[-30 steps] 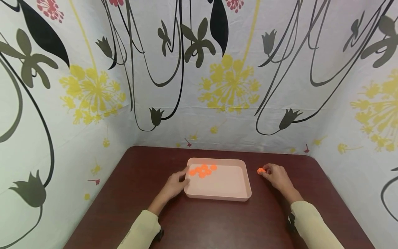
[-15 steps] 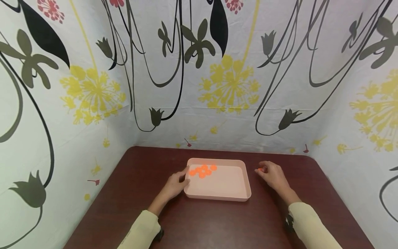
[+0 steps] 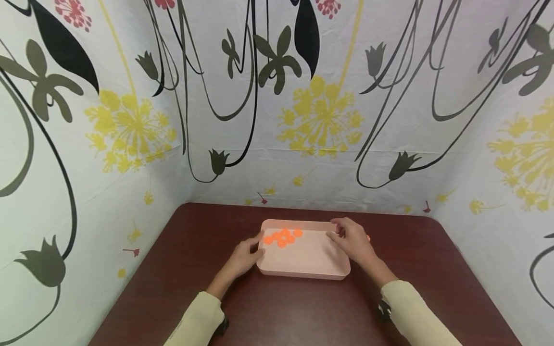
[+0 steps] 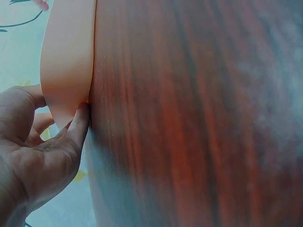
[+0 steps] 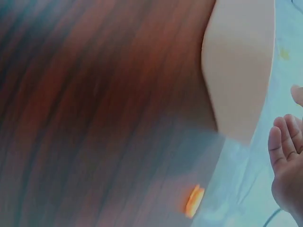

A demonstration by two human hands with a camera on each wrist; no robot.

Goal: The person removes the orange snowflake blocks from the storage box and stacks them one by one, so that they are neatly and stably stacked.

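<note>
A pale pink rectangular tray [image 3: 311, 262] lies on the table, with several flat round orange discs [image 3: 283, 237] grouped in its far left part. My left hand [image 3: 242, 255] grips the tray's left edge, thumb and fingers on either side of the wall in the left wrist view [image 4: 42, 146]. Above the tray's right side is my right hand [image 3: 352, 240], thumb and fingers bent towards each other. Whether anything is between its fingertips is hidden. Beyond the tray's right edge, an orange piece [image 5: 194, 201] sits on the table, mostly covered by the right hand in the head view.
The dark reddish-brown table [image 3: 285, 307] has a patterned white cloth [image 3: 268, 168] hanging behind it and at both sides. The cloth carries black stems, grey leaves and yellow flowers.
My right hand has moved left, from the orange piece on the table to above the tray's right side. The left hand and the discs in the tray stay where they were.
</note>
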